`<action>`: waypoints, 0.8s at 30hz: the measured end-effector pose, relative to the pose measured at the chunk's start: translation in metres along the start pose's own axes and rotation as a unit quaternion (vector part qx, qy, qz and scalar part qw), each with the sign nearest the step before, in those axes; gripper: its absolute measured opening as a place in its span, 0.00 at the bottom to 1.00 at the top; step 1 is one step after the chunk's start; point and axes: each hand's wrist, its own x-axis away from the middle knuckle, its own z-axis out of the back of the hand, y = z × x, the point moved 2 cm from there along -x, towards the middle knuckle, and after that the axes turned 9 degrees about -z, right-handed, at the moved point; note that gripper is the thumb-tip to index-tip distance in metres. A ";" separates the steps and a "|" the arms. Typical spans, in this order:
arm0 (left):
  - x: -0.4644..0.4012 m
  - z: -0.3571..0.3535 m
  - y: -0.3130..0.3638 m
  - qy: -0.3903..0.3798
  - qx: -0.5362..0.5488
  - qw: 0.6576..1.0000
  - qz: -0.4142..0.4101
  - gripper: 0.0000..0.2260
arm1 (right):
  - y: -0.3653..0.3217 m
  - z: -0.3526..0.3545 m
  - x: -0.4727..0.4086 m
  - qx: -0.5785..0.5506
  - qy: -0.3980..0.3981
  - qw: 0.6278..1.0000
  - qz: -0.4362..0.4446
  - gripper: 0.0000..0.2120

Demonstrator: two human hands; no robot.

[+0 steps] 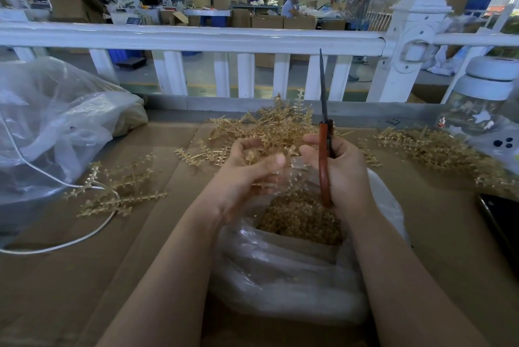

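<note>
This looks like the emptying step. The left hand [247, 175] cups cut gold pieces [250, 155] above the near clear bag [295, 276], and the right hand [344, 171] grips the scissors [325, 155] with blades up. The next move is probably tipping them in, then taking a branch from the far pile [276, 124].

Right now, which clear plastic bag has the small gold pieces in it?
The bag beneath the left hand and right hand with scissors, its open mouth showing heaped gold pieces. The bigger bag at far left looks crumpled, its contents unclear.
</note>
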 end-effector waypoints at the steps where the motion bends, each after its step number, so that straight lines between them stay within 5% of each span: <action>1: 0.000 0.001 -0.002 -0.009 -0.026 1.000 0.012 0.35 | 0.000 0.000 0.000 -0.003 0.001 1.000 0.001 0.07; 4: 0.000 0.000 -0.004 -0.016 -0.089 0.996 -0.003 0.23 | 0.000 -0.002 0.000 -0.008 0.006 1.000 0.006 0.06; 7: 0.000 -0.003 -0.001 0.013 -0.028 0.998 -0.055 0.12 | -0.002 -0.002 0.002 -0.007 0.011 1.000 0.023 0.10; 10: -0.003 0.002 0.003 0.059 0.048 0.993 -0.088 0.12 | -0.004 -0.001 0.002 -0.017 0.011 0.999 0.039 0.16; 15: -0.004 0.001 0.005 0.087 0.131 0.982 -0.104 0.11 | 0.000 -0.005 0.000 0.022 -0.034 0.999 -0.006 0.07; 24: 0.000 -0.006 -0.001 0.035 0.063 0.996 -0.054 0.13 | 0.000 -0.009 0.004 0.050 -0.059 0.997 0.021 0.05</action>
